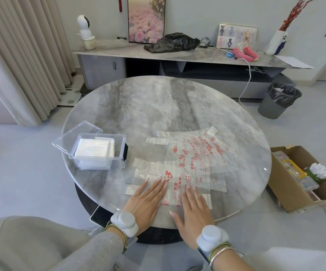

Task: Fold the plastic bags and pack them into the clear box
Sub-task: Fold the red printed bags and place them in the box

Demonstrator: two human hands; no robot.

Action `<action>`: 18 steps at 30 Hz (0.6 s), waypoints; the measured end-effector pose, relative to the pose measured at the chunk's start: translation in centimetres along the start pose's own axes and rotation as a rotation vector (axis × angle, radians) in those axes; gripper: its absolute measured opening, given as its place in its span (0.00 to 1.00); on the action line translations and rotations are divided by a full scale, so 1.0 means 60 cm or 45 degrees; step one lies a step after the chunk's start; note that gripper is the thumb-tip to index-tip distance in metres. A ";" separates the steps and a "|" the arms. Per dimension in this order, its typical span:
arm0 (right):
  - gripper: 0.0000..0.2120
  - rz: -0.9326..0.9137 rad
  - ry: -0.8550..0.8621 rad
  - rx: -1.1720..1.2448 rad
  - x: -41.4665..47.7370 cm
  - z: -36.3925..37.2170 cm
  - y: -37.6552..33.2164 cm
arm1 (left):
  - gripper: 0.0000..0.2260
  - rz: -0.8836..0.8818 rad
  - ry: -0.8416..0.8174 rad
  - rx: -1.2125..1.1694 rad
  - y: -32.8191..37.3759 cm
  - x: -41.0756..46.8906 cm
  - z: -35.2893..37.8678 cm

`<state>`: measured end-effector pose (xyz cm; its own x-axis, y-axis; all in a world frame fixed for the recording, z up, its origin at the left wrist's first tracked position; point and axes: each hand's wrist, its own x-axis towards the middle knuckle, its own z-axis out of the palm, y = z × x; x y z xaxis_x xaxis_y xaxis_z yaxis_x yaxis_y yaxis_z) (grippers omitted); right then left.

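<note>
Several clear plastic bags with red print (195, 153) lie spread and overlapping on the right half of the round marble table (148, 106). My left hand (145, 200) and my right hand (194, 208) press flat, fingers straight, on the nearest bag (175, 185) by the table's front edge. The clear box (99, 151) stands at the table's left with its lid hinged open to the left. White folded bags lie stacked inside it.
A cardboard box (302, 178) of odds and ends sits on the floor to the right. A grey bin (279, 100) stands beyond it. A low cabinet (177, 57) with a black bag runs along the far wall. Curtains hang at left.
</note>
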<state>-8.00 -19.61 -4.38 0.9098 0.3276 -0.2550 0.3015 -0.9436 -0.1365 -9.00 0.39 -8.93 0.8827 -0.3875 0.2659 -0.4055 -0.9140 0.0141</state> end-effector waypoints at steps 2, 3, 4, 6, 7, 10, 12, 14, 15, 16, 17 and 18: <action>0.40 -0.018 0.005 -0.020 -0.007 0.009 -0.007 | 0.24 0.031 -0.013 -0.007 0.002 -0.003 0.002; 0.40 -0.019 0.017 -0.025 -0.008 0.013 -0.007 | 0.23 0.035 -0.019 -0.007 0.002 -0.005 0.001; 0.40 -0.020 0.025 -0.033 -0.011 0.016 -0.005 | 0.23 0.042 -0.024 -0.006 0.002 -0.006 0.000; 0.40 -0.005 0.045 -0.019 -0.015 0.020 -0.002 | 0.23 0.057 -0.041 -0.006 0.001 -0.009 -0.002; 0.40 -0.001 0.060 -0.013 -0.017 0.020 0.000 | 0.23 0.064 -0.055 -0.009 0.002 -0.011 -0.004; 0.42 0.007 0.075 -0.019 -0.026 0.010 0.000 | 0.25 0.074 -0.102 -0.017 0.002 -0.014 -0.009; 0.42 0.009 0.065 -0.048 -0.033 0.009 -0.002 | 0.26 0.082 -0.128 -0.042 0.004 -0.014 -0.016; 0.43 0.037 0.044 -0.056 -0.034 0.011 -0.005 | 0.26 0.085 -0.143 -0.072 0.005 -0.014 -0.021; 0.42 0.032 0.044 -0.058 -0.035 0.009 -0.008 | 0.25 0.084 -0.142 -0.079 0.006 -0.014 -0.024; 0.39 0.024 0.062 -0.070 -0.037 0.000 -0.014 | 0.24 0.082 -0.137 -0.085 0.006 -0.015 -0.026; 0.35 0.038 0.028 -0.071 -0.038 -0.016 -0.020 | 0.24 0.073 -0.124 -0.099 0.007 -0.015 -0.029; 0.31 0.024 0.050 -0.070 -0.037 -0.031 -0.024 | 0.23 0.061 -0.106 -0.124 0.009 -0.014 -0.030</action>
<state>-9.93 -19.06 -1.82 0.9256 0.3085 -0.2192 0.2984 -0.9512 -0.0787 -10.41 0.44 -7.42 0.8767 -0.4429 0.1877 -0.4654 -0.8797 0.0981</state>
